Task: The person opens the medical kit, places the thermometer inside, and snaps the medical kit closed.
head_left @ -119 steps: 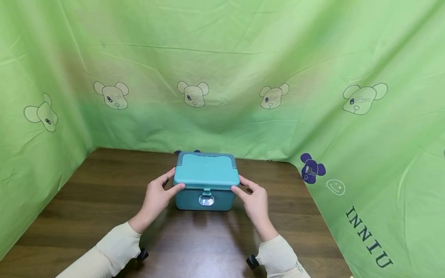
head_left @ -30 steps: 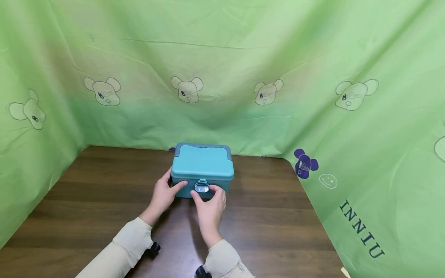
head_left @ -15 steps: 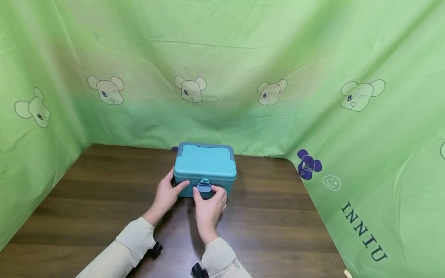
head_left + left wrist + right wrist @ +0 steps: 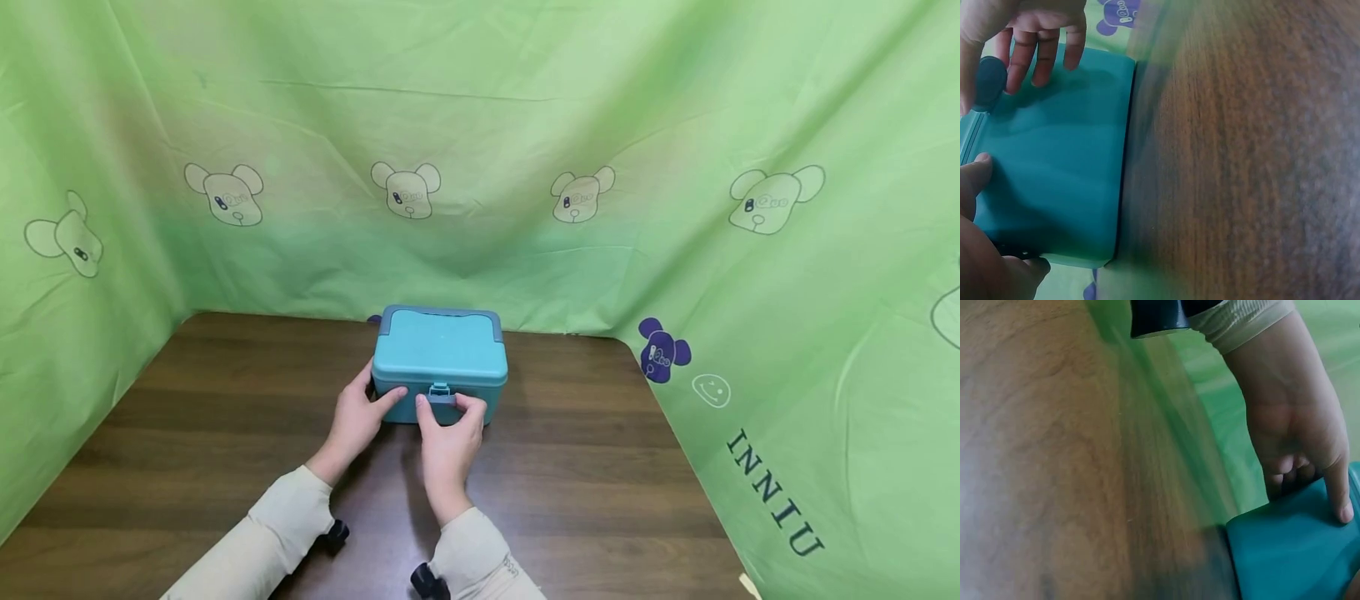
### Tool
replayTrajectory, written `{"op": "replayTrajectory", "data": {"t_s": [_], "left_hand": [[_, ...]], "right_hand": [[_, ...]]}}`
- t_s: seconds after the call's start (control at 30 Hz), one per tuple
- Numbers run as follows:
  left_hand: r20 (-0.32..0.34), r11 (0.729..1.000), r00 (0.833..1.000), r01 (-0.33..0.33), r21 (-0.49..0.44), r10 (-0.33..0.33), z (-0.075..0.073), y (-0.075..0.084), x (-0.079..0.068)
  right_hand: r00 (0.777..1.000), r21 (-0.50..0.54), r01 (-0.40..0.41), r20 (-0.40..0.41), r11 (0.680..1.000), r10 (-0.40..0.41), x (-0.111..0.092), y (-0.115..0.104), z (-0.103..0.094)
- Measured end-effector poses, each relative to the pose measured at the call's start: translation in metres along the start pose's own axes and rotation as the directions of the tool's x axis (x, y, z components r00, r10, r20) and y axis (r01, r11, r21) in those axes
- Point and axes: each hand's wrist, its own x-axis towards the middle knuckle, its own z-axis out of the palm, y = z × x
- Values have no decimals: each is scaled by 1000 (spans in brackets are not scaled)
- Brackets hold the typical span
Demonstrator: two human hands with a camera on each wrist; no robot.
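A teal plastic box (image 4: 441, 346) with a grey-blue carrying handle on its shut lid stands on the table. My left hand (image 4: 355, 425) grips its front left corner, thumb on the front face and fingers along the left side. My right hand (image 4: 452, 454) pinches the front latch (image 4: 442, 399) between thumb and index finger. The latch's flap points outward, and its top still meets the lid's edge. From the left wrist, the round flap (image 4: 990, 84) shows between thumb and fingers. In the right wrist view, the left thumb presses the box's front (image 4: 1291, 550).
A dark wood-grain table (image 4: 600, 467) lies under the box. Green cloth (image 4: 480, 108) with printed bear heads hangs behind and on both sides. A small pale object (image 4: 748, 586) shows at the table's right front edge.
Since the oldest frame, my right hand has left the box's right side and taken hold of the latch. The latch flap has swung from hanging flat to pointing outward. My left hand keeps its grip.
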Motion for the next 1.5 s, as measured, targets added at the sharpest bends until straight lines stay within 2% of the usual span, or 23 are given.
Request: {"op": "replayTrajectory", "data": {"t_s": [0.23,0.4,0.67,0.87,1.0,1.17,1.5], "left_hand": [[0,1000,1000,2,13,-2,0,1,0],[-10,1000,1000,-10,-1,10,-1,1,-1],[0,1000,1000,-7,-5,7,-3,-1,-3],[-8,1000,1000,-10,-4,10,-3,-1,-3],[-11,1000,1000,-10,-9,10,-3,0,-2],[-21,1000,1000,-11,-15,11,-3,0,-1],[-29,1000,1000,7,5,-7,0,0,-2]], "right_hand": [[999,-64,3,-48,998,-6,-3,-7,2],[993,-158,90,-58,983,-100,0,-8,4],[968,-294,214,-64,931,-243,5,-10,2],[951,-340,265,-66,903,-304,8,-12,2],[949,-341,263,-75,903,-305,9,-15,3],[961,-334,230,-69,914,-267,9,-14,6],[971,-306,194,-74,932,-227,4,-10,5]]}}
